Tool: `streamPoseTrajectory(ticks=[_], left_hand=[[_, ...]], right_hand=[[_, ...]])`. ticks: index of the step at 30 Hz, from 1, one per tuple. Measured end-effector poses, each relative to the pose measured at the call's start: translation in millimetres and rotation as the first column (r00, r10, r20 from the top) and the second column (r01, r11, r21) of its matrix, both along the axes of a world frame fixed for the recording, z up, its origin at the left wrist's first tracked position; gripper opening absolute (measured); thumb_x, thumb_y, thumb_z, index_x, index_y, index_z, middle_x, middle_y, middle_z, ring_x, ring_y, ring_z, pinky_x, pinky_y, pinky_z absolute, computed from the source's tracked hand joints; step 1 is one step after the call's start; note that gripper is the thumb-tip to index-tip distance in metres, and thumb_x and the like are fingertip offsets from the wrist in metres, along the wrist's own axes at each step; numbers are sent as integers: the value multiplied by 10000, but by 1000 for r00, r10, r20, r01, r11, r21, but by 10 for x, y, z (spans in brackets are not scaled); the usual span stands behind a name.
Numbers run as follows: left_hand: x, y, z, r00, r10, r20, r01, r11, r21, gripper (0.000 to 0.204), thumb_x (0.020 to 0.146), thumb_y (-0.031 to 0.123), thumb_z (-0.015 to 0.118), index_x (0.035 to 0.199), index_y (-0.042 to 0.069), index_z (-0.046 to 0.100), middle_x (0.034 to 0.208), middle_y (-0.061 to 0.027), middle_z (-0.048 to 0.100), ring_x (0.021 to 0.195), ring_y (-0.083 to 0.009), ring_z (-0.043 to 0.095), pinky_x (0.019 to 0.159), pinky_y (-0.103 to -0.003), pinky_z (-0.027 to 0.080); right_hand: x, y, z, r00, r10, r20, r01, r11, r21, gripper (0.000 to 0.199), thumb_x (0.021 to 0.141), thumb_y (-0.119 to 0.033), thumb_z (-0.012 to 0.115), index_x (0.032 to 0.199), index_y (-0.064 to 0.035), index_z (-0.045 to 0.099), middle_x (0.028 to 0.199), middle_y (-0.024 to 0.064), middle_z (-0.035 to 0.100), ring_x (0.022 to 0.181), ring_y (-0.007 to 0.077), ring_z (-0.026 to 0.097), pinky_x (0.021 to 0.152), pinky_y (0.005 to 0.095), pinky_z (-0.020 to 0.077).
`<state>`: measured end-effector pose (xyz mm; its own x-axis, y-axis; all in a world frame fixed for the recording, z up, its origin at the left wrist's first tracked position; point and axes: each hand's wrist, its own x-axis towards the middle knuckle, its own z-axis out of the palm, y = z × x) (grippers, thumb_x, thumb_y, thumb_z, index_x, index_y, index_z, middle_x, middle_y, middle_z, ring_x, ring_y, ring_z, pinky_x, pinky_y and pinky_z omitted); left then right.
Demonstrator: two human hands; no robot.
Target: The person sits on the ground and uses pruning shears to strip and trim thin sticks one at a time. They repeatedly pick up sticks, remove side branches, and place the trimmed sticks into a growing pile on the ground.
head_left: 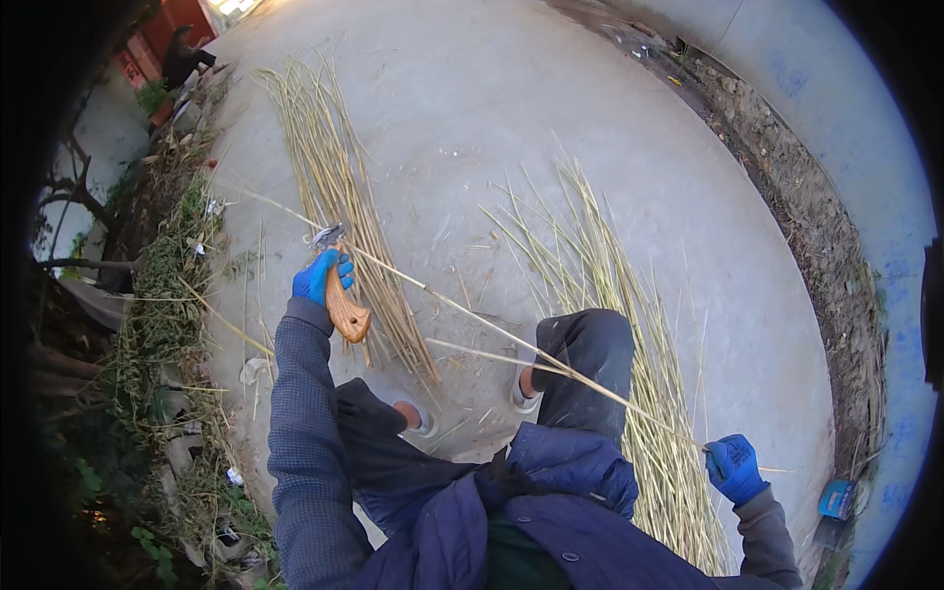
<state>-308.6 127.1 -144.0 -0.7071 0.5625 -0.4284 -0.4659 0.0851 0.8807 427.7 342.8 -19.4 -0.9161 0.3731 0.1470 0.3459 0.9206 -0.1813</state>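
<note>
Stalk (442, 297) runs slantwise from far left to near right, passing over the right knee. The left hand (323, 275) wraps the wooden handle of a tool (346, 310); whether its metal head touches the stalk is too small to tell. The right hand (735, 469) is closed around the stalk near its right end. Good work here calls for even tension, a straight stalk, and fingers clear of the metal.

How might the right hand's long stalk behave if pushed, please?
The stalk is probably light, being so thin. It seems fairly stiff, as it runs nearly straight between the left hand and right hand. Pushed endwise, it might bow, given its length.
</note>
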Motion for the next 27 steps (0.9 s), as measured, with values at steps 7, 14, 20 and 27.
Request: streamPoseTrajectory(ticks=[7, 14, 20, 27], left_hand=[[-660, -75, 36, 975, 217, -55, -215, 976, 43, 672, 905, 365, 621, 1474, 92, 389, 1495, -153, 405, 1341, -311, 405, 1117, -431, 325], [-1823, -340, 201, 946, 235, -223, -239, 971, 6, 639, 884, 408, 647, 1444, 167, 454, 1406, -130, 502, 1183, -283, 509, 1046, -425, 400], [-2233, 4, 475, 951, 139, -275, -105, 985, 134, 707, 916, 444, 588, 1516, 166, 338, 1592, -107, 254, 1478, -276, 178, 1185, -442, 153], [-1221, 899, 350, 965, -230, -128, 243, 966, 93, 762, 926, 501, 553, 1564, 283, 199, 1647, -36, 24, 1504, -214, 27, 1170, -473, 159]], right_hand=[[1793, -21, -140, 907, -321, 272, 263, 937, 228, 115, 778, -36, 632, 841, -74, 543, 675, 112, 544, 705, 334, 550, 710, 438, 428], [3632, -516, -63, 595, -688, 415, 485, 719, 497, 64, 875, -73, 559, 815, -85, 538, 649, 154, 545, 692, 355, 523, 695, 463, 391], [4443, -1221, 71, 403, -833, 379, 561, 552, 617, 60, 866, -70, 560, 821, -109, 550, 629, 108, 582, 635, 325, 547, 703, 456, 399], [4751, -2320, -170, -654, -535, 535, 538, 168, 826, 345, 990, -322, 416, 1254, -204, 605, 1308, 28, 576, 1298, 219, 443, 1101, 463, 274]])
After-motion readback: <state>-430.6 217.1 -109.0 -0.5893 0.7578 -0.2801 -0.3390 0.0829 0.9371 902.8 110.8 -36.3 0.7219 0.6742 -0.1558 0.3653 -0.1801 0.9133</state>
